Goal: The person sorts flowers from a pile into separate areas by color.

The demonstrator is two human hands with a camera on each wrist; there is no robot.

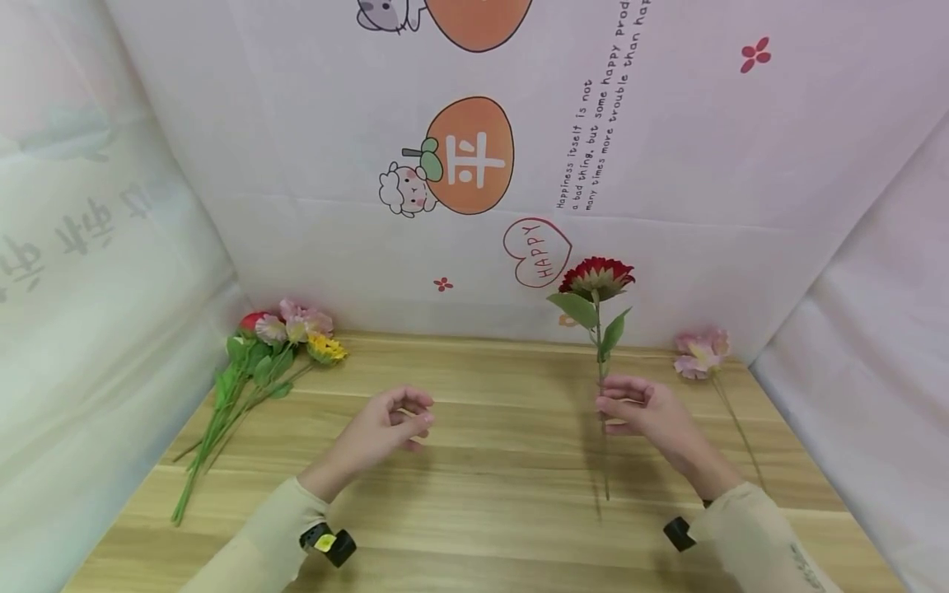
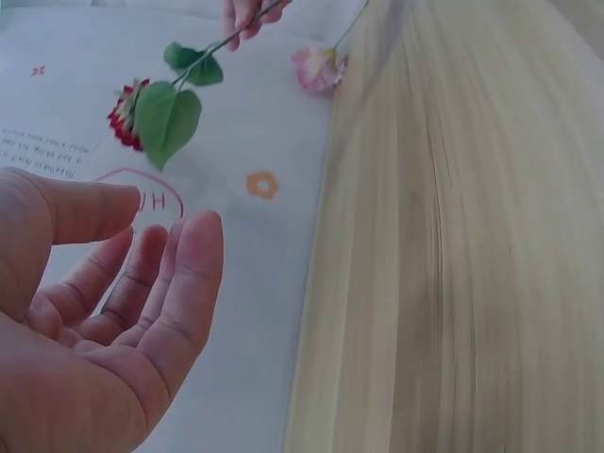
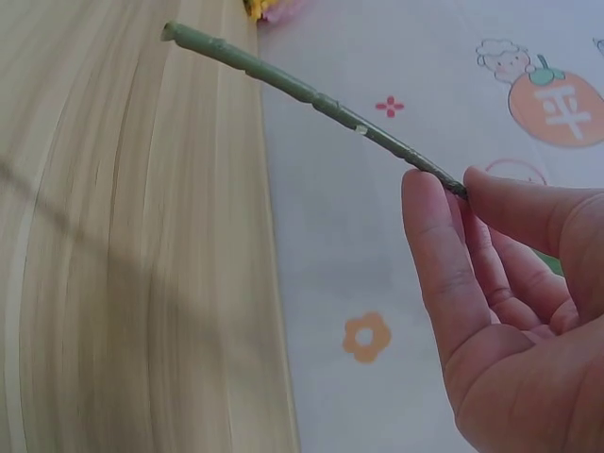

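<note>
Between thumb and fingertips, my right hand (image 1: 643, 412) pinches the green stem (image 3: 311, 96) of an artificial red flower (image 1: 597, 278). The flower stands nearly upright over the table, bloom at the top, with green leaves (image 2: 168, 123) below it and the bare stem end pointing down. My left hand (image 1: 393, 424) hovers over the middle of the table with loosely curled fingers and nothing in it; in the left wrist view there is a gap between thumb and fingers (image 2: 193, 274). A single pink flower (image 1: 700, 354) lies on the table to the right of my right hand.
At the left of the wooden table (image 1: 489, 511) lies a bunch of artificial flowers, with a red bloom, pink blooms (image 1: 296, 323), a yellow flower (image 1: 326, 348) and several green stems (image 1: 215, 432). A printed white cloth (image 1: 652, 165) stands behind the table, with white cloth at both sides.
</note>
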